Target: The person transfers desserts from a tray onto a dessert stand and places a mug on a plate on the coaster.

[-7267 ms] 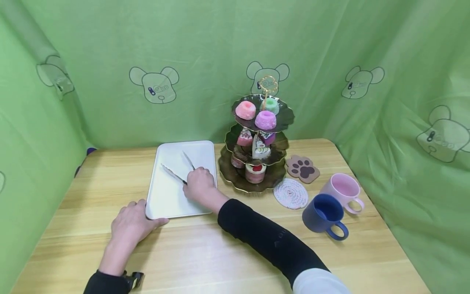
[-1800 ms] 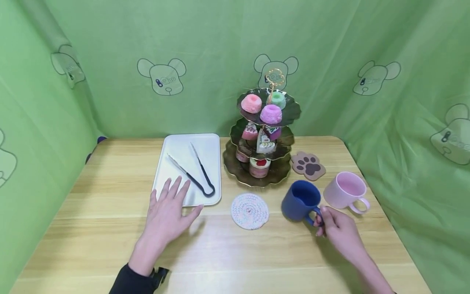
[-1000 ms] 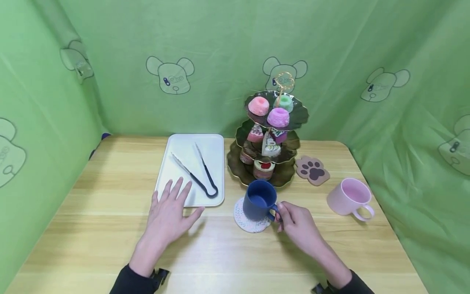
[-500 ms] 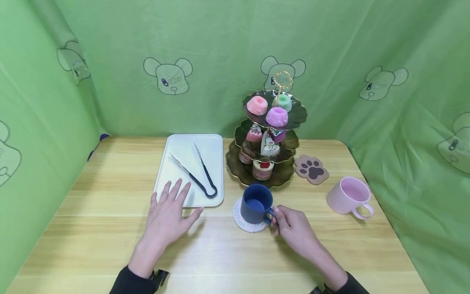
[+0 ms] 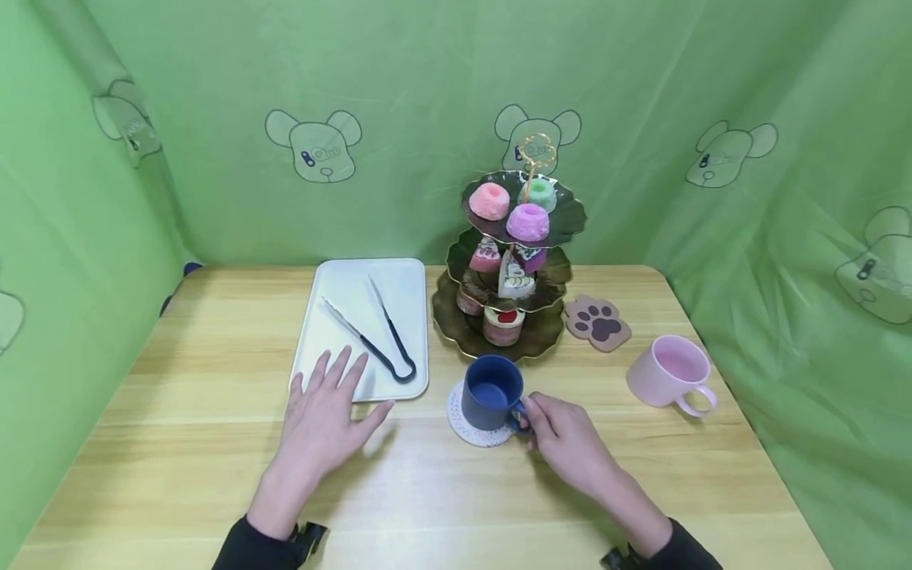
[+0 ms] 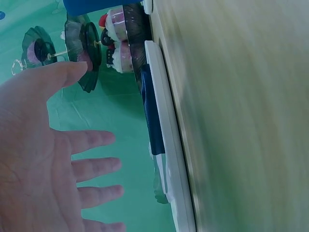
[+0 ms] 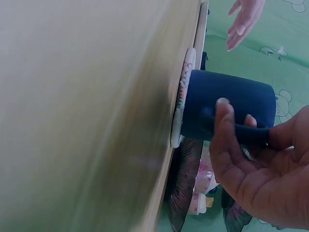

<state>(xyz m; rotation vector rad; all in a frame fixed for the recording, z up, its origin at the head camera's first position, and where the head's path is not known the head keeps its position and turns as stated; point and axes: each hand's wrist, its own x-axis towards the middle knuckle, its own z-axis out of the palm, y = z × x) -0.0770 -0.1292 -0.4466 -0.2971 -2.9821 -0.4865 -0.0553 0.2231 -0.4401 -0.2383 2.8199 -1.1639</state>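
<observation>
A dark blue mug (image 5: 492, 396) stands upright on a round patterned coaster (image 5: 463, 427). My right hand (image 5: 570, 439) pinches the mug's handle; in the right wrist view the mug (image 7: 227, 99) sits against the coaster (image 7: 182, 96), with thumb and fingers on its handle. My left hand (image 5: 324, 427) hovers over the front left edge of a white tray (image 5: 356, 277), fingers spread, holding nothing. In the left wrist view its palm and straight fingers (image 6: 94, 140) are apart from the tray (image 6: 169, 130). Black-handled tongs (image 5: 385, 360) lie spread on the tray.
A three-tier stand (image 5: 527, 344) with toy cakes rises just behind the mug. To its right lie a brown paw-shaped coaster (image 5: 598, 323) and a pink mug (image 5: 666, 372). Green curtains (image 5: 420, 79) enclose the table at the back and sides.
Earlier my right hand was on the tongs, and the coaster then moved left, in front of the stand. Since then my right hand has carried the blue mug left onto it. My left hand stays spread.
</observation>
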